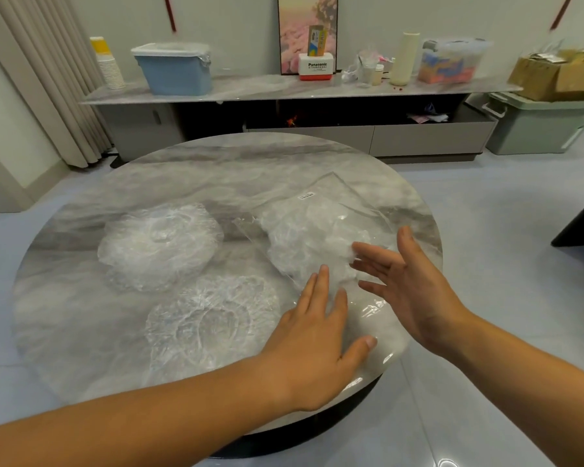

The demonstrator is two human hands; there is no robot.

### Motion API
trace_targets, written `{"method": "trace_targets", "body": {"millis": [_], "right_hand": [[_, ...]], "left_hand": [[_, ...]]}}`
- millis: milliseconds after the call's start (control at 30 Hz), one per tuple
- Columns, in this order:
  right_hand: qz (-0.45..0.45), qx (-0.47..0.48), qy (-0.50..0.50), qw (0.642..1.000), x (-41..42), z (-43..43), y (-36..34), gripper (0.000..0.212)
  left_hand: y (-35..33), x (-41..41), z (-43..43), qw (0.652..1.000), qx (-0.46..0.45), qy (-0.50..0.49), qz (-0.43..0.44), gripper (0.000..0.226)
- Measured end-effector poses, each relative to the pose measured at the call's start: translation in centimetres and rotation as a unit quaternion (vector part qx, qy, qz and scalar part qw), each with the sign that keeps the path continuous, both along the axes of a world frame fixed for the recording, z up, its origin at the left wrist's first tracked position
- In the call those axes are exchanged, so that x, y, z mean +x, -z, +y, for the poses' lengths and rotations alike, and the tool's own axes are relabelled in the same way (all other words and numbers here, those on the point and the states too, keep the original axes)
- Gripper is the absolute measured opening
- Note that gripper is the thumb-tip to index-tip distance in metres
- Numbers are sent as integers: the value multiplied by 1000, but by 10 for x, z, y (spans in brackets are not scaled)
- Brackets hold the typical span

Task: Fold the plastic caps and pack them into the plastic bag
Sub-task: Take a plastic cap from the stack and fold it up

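A clear plastic bag with crumpled caps inside lies on the right half of the round marble table. A pile of clear plastic caps sits on the left. One spread cap lies near the front. My left hand rests flat, fingers straight, on the near end of the bag. My right hand hovers open beside it, palm turned left, fingertips at the bag's crumpled contents.
Behind the table runs a long low cabinet carrying a blue lidded bin, paper cups, a red and white box and clutter. A green crate stands at right. The table's edge is just under my hands.
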State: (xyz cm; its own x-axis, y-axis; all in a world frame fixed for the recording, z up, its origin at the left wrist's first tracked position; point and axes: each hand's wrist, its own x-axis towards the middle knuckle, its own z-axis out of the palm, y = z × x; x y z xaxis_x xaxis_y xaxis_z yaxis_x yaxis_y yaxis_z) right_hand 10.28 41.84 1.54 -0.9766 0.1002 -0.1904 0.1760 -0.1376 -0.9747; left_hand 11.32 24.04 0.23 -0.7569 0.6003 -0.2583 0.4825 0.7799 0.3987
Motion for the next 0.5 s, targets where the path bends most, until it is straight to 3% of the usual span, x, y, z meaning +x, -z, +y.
{"method": "trace_targets", "body": {"millis": [233,500], "right_hand": [[18,20,-35,999,-10,-12,-2,90],[46,211,-164,963,-17,-37,-3,110]], "left_hand": [[1,9,-17,999,50,-11,19,89],[-5,6,-42,992,126,29,0,91]]}}
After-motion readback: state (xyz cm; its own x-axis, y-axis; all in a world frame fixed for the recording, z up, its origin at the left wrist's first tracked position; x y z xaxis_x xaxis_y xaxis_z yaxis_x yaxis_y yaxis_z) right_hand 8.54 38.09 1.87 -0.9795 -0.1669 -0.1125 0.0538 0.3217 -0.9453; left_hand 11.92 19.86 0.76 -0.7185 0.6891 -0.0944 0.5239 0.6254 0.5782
